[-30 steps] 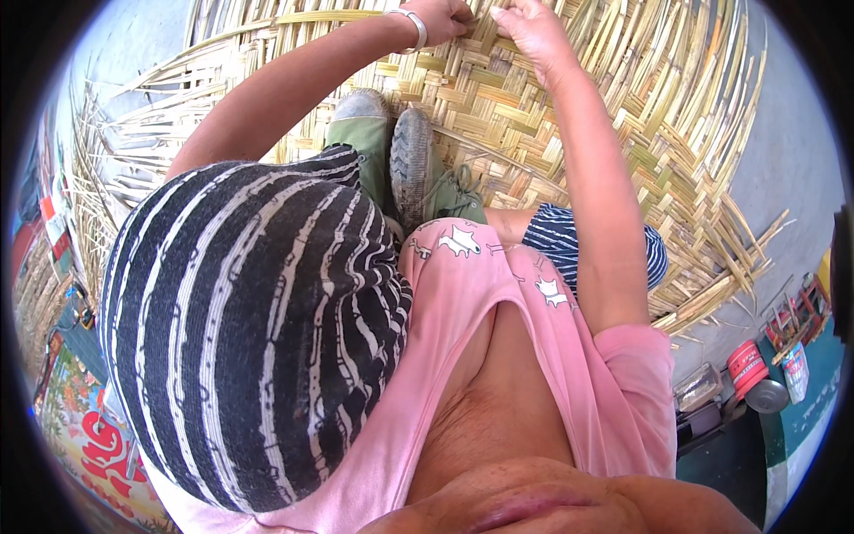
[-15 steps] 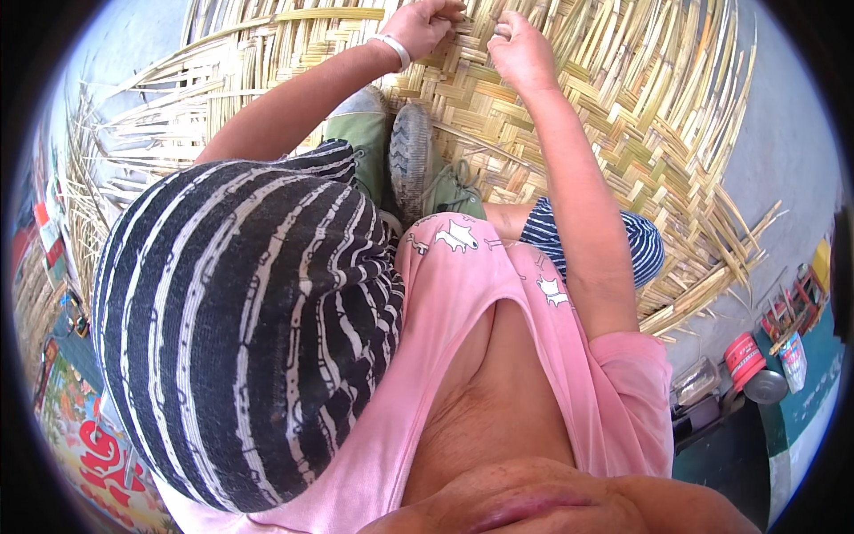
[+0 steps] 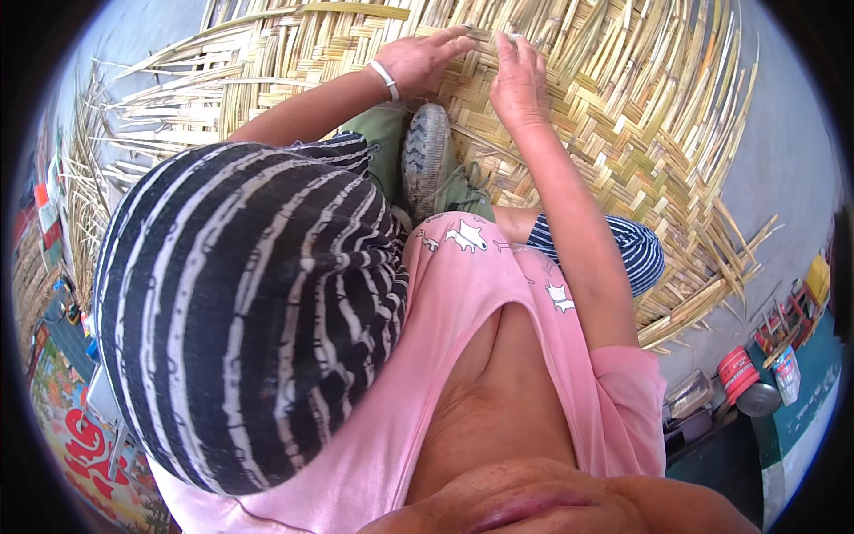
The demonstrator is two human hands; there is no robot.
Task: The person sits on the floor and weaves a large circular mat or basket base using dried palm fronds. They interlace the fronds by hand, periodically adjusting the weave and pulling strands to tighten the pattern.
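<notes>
A large woven mat (image 3: 614, 142) of pale yellow-green split reed strips spreads out in front of me. My left hand (image 3: 422, 64), with a white band (image 3: 385, 80) on its wrist, lies over the weave, fingers stretched out to the right. Close by on the right, my right hand (image 3: 520, 84) rests on the mat with its fingers extended away from me. The fingertips of both hands are near each other but apart. Neither hand visibly grips a strip. Loose strip ends stick out along the mat's left side and at its right corner.
My green shoes (image 3: 464, 189) and striped knee (image 3: 640, 254) rest on the mat. Grey floor (image 3: 787, 142) borders it. At the right stand a red tin (image 3: 738, 374) and small containers; a patterned red-lettered surface (image 3: 93, 454) shows lower left.
Both hands have come slightly nearer to me. Their fingers, curled over the weave before, are now straightened out on it.
</notes>
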